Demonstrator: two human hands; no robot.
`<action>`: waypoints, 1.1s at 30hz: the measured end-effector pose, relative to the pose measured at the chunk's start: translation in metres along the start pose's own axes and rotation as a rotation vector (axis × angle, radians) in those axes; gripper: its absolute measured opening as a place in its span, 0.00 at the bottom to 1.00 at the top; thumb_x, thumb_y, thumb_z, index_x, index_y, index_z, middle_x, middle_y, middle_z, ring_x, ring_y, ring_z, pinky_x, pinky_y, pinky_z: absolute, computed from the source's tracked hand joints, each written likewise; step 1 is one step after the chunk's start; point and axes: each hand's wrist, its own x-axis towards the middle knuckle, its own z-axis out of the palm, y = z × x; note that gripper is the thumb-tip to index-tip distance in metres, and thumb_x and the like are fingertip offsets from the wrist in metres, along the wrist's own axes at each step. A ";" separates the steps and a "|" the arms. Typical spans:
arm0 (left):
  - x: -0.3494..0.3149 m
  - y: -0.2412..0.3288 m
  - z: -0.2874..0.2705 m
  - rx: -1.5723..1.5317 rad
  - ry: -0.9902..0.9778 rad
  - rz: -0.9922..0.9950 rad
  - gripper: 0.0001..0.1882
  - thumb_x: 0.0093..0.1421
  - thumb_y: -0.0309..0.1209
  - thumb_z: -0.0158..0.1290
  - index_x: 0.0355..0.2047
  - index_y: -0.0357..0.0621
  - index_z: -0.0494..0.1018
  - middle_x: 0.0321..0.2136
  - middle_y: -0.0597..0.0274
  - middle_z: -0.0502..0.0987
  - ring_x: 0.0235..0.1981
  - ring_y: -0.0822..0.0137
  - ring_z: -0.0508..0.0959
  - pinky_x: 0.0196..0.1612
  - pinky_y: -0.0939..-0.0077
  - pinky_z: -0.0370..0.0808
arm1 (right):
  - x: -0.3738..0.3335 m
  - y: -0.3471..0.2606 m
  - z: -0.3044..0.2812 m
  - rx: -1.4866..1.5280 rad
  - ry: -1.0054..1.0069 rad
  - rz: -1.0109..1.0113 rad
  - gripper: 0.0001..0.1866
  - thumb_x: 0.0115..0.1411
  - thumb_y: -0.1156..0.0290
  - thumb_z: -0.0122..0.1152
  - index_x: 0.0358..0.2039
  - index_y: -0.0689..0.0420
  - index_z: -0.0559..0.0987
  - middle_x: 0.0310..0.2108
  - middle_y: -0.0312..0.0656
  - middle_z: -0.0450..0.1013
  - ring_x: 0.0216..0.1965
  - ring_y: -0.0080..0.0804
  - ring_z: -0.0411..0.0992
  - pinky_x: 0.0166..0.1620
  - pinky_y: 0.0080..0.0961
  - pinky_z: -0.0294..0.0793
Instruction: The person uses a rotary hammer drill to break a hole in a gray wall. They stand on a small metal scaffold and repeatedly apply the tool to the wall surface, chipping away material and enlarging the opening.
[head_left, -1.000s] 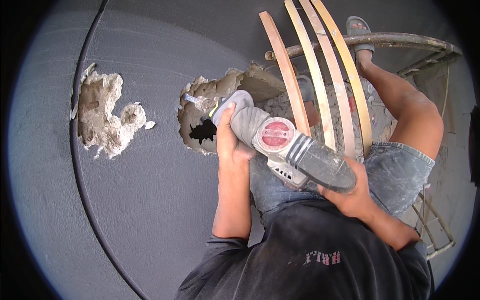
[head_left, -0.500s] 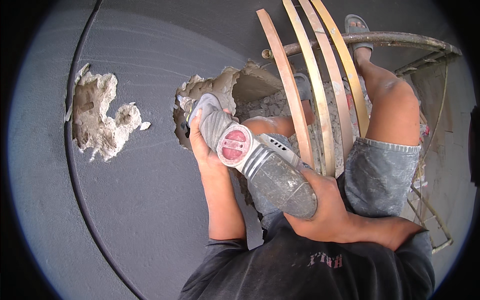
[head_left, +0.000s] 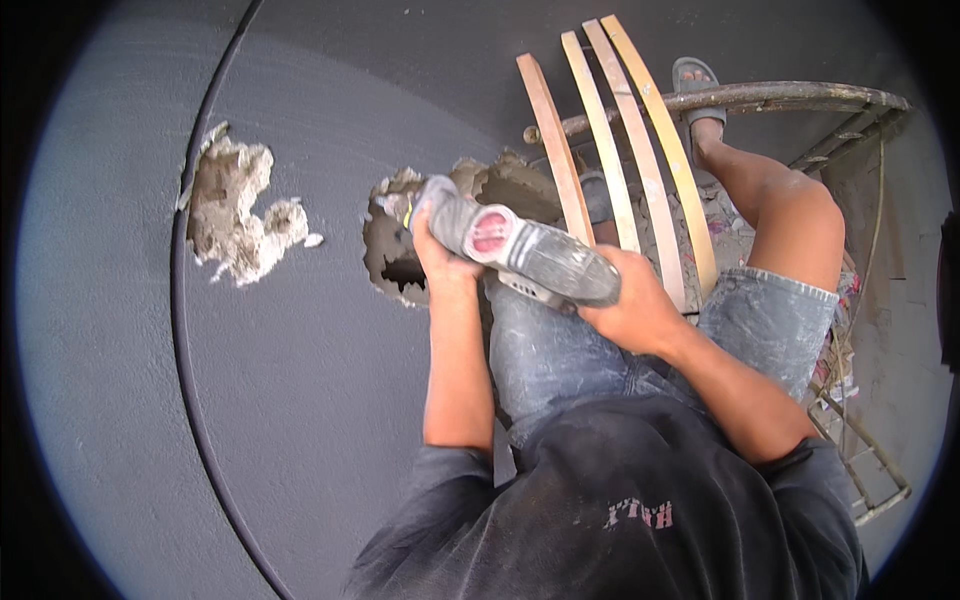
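Observation:
A dusty grey rotary hammer (head_left: 562, 258) with a reddish round cap lies across the front of my body, its nose pointing left. My left hand (head_left: 440, 250) is wrapped round its front end, near the chuck. At the back, my right hand (head_left: 632, 300) grips the handle, partly hidden by the housing. The tool's front reaches a ragged hole (head_left: 385, 245) broken into the dark grey plastered surface (head_left: 330, 400). Whether the bit touches the hole's edge I cannot tell.
Farther left is another chipped patch (head_left: 225, 210), beside a black cable (head_left: 180, 300). Several wooden strips (head_left: 645, 150) stretch over rubble (head_left: 725, 215) beyond my lap. A rusty metal pipe frame (head_left: 780, 92) runs at the far right, where my sandalled foot (head_left: 698, 90) rests.
The hammer's rear end has swung up and away from my body, so the tool lies more level. My right hand moved with it; both hands keep their hold. The whole view has shifted.

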 end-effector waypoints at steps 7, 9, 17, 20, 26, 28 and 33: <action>-0.036 -0.069 -0.005 0.045 0.049 -0.270 0.29 0.59 0.48 0.58 0.53 0.38 0.72 0.42 0.46 0.80 0.42 0.48 0.82 0.48 0.48 0.82 | -0.060 0.003 -0.041 -0.020 -0.005 0.155 0.22 0.49 0.77 0.71 0.46 0.67 0.80 0.37 0.55 0.83 0.42 0.43 0.84 0.48 0.32 0.79; -0.047 -0.080 -0.009 -0.020 0.060 -0.340 0.29 0.60 0.48 0.57 0.54 0.38 0.71 0.42 0.46 0.80 0.42 0.49 0.82 0.47 0.48 0.82 | -0.078 0.011 -0.044 -0.047 0.006 0.131 0.22 0.48 0.77 0.71 0.46 0.67 0.80 0.37 0.54 0.83 0.41 0.42 0.84 0.47 0.32 0.79; -0.076 -0.060 0.016 -0.034 0.071 -0.289 0.28 0.59 0.45 0.60 0.53 0.40 0.72 0.42 0.47 0.79 0.42 0.51 0.82 0.47 0.49 0.82 | -0.090 0.004 -0.045 -0.069 0.022 0.087 0.23 0.45 0.75 0.73 0.44 0.65 0.80 0.34 0.50 0.82 0.38 0.41 0.83 0.45 0.32 0.78; -0.095 -0.048 0.025 -0.062 0.045 -0.262 0.29 0.58 0.46 0.59 0.53 0.39 0.72 0.42 0.46 0.79 0.41 0.50 0.82 0.48 0.50 0.82 | -0.104 0.011 -0.049 -0.149 0.040 -0.032 0.25 0.43 0.73 0.73 0.44 0.65 0.81 0.34 0.49 0.82 0.38 0.42 0.83 0.45 0.32 0.78; -0.126 -0.057 0.025 -0.102 -0.087 -0.245 0.26 0.59 0.44 0.58 0.52 0.40 0.73 0.40 0.47 0.80 0.41 0.52 0.82 0.46 0.52 0.83 | -0.144 0.028 -0.052 -0.310 0.187 -0.147 0.29 0.39 0.72 0.74 0.46 0.65 0.79 0.37 0.50 0.81 0.40 0.46 0.82 0.45 0.36 0.77; -0.138 -0.057 0.029 -0.091 -0.095 -0.206 0.25 0.60 0.44 0.58 0.52 0.41 0.74 0.40 0.47 0.80 0.40 0.53 0.82 0.46 0.52 0.83 | -0.154 0.040 -0.056 -0.351 0.197 -0.165 0.30 0.38 0.72 0.74 0.46 0.65 0.79 0.38 0.51 0.81 0.40 0.48 0.81 0.46 0.37 0.77; -0.157 -0.046 0.033 -0.076 -0.234 -0.137 0.25 0.59 0.44 0.59 0.52 0.43 0.75 0.41 0.46 0.81 0.41 0.54 0.83 0.46 0.53 0.84 | -0.169 0.042 -0.060 -0.355 0.098 -0.240 0.34 0.38 0.73 0.72 0.50 0.66 0.77 0.43 0.52 0.77 0.45 0.50 0.77 0.52 0.41 0.73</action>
